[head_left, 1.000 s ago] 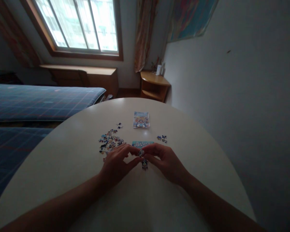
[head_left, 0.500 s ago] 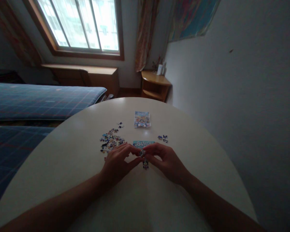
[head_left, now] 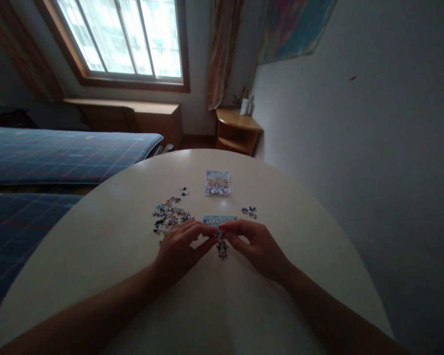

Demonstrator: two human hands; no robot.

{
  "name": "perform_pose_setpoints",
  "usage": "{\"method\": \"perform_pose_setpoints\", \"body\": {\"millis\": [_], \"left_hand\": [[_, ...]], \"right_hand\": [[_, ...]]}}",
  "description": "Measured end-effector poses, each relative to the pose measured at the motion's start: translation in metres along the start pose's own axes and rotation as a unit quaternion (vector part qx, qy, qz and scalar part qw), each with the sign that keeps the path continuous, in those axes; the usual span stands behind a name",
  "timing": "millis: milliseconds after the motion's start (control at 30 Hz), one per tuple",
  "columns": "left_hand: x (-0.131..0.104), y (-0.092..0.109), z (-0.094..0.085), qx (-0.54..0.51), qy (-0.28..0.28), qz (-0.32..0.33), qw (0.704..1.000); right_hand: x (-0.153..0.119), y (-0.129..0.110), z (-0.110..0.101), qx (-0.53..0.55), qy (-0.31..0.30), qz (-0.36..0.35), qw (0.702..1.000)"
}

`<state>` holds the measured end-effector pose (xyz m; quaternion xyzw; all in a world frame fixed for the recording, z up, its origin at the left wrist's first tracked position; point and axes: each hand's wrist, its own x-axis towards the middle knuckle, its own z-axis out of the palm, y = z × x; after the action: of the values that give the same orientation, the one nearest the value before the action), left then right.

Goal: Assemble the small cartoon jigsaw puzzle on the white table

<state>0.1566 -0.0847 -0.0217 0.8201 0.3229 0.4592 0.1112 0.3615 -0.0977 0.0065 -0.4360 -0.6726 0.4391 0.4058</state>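
Observation:
Several joined puzzle pieces [head_left: 222, 249] lie on the white round table [head_left: 222, 305] in front of me. At their upper end, my left hand [head_left: 183, 244] pinches a small puzzle piece from the left, and my right hand [head_left: 253, 244] pinches at the same spot from the right. The fingertips partly hide that piece. Just beyond my fingers is a teal printed sheet [head_left: 219, 218], its lower part covered by the hands. A pile of loose puzzle pieces [head_left: 170, 214] spreads beside my left hand.
A printed packet [head_left: 217, 183] lies farther back on the table. A small group of pieces [head_left: 249, 212] sits beyond my right hand, and two dark pieces [head_left: 184, 191] lie above the pile. A wall rises at the right; a mattress [head_left: 70, 155] is at the left.
The fingertips of both hands have shifted slightly over the joined pieces, and more of those pieces shows below them. The loose pieces and the packet have stayed in place.

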Motion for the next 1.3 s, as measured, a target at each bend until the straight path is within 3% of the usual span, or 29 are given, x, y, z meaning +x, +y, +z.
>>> {"method": "perform_pose_setpoints", "body": {"millis": [367,500,633,800,1000,1300], "left_hand": [[-0.002,0.001,-0.002,0.019,-0.015,-0.019,1.0],[-0.005,-0.001,0.002,0.049,-0.065,-0.025,0.996],[-0.003,-0.006,0.002,0.109,-0.105,-0.038,0.988],[0.01,-0.033,-0.023,0.226,-0.102,-0.117,0.962],[0.018,-0.073,-0.065,0.296,-0.123,-0.227,0.92],[0.017,-0.082,-0.064,0.269,-0.18,-0.246,0.914]], "right_hand": [[-0.001,-0.002,0.0,-0.06,-0.02,-0.028,0.998],[0.003,0.002,-0.008,-0.117,0.021,-0.001,0.993],[0.01,0.016,-0.03,-0.2,0.073,0.028,0.977],[0.02,0.034,-0.056,-0.281,0.117,0.069,0.95],[0.024,0.038,-0.069,-0.321,0.131,0.106,0.932],[0.024,0.039,-0.087,-0.367,0.15,0.117,0.911]]}}
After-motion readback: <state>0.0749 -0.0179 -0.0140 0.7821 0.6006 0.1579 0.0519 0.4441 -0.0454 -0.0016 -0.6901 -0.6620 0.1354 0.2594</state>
